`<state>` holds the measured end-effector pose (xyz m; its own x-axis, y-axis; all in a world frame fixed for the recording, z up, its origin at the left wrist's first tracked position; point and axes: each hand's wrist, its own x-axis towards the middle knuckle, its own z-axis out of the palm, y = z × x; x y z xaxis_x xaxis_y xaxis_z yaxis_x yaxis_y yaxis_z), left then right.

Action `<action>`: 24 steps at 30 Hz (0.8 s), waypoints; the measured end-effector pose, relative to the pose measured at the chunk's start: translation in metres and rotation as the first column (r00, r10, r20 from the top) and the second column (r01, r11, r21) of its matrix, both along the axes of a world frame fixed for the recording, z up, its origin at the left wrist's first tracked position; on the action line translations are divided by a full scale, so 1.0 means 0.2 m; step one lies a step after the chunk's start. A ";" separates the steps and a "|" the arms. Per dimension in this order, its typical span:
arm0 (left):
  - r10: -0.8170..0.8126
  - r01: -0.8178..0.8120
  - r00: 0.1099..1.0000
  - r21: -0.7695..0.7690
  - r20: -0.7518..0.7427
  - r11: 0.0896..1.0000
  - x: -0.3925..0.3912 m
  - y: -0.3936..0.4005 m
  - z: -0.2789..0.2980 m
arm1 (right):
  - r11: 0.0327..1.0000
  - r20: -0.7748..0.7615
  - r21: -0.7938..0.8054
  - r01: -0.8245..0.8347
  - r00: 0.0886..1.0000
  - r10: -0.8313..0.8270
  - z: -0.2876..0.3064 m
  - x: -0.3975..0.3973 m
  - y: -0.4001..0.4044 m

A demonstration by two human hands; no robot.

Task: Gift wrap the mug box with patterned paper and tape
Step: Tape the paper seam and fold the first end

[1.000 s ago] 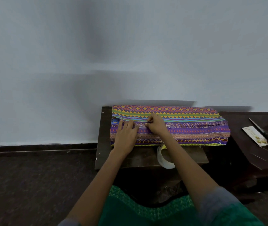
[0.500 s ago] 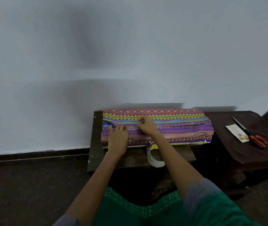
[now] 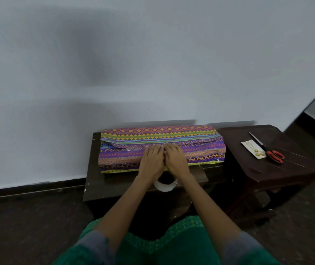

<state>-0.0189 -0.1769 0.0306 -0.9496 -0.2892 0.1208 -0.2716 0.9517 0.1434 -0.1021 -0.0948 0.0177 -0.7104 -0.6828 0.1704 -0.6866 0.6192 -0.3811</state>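
Both hands flat on the seam, the wrap only partly closed

The left hand (image 3: 151,159) and right hand (image 3: 175,158) lie side by side, thumbs touching, fingers straight and close together, pressing the patterned paper (image 3: 195,148) down along the overlap on top of the mug box (image 3: 107,146). The box sits across the low table (image 3: 95,180) toward 12 o'clock from the person, and a blue strip of it shows bare at 9 o'clock from the hands. I judge the seam may spring open there if the palms lift before tape holds it (a shiny patch near the left fingertips may be tape; too blurred to say). The tape roll (image 3: 165,185) waits at 6 o'clock under the wrists, easy to knock off the edge. Scissors (image 3: 267,151) lie well apart at 3 o'clock.
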 end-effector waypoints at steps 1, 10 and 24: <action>-0.023 0.024 0.999 -0.013 0.028 1.000 -0.04 -0.01 0.00 | 0.998 -0.031 0.064 0.011 0.999 -0.009 -0.01 -0.02 -0.01; -0.055 0.056 0.993 -0.001 0.107 0.998 -0.12 -0.06 -0.04 | 0.961 -0.077 0.219 0.167 0.985 -0.154 -0.03 -0.16 0.20; 0.005 -0.003 0.999 -0.063 0.035 0.998 0.10 -0.35 -0.06 | 0.974 0.023 0.213 0.076 0.996 -0.082 -0.03 -0.07 0.10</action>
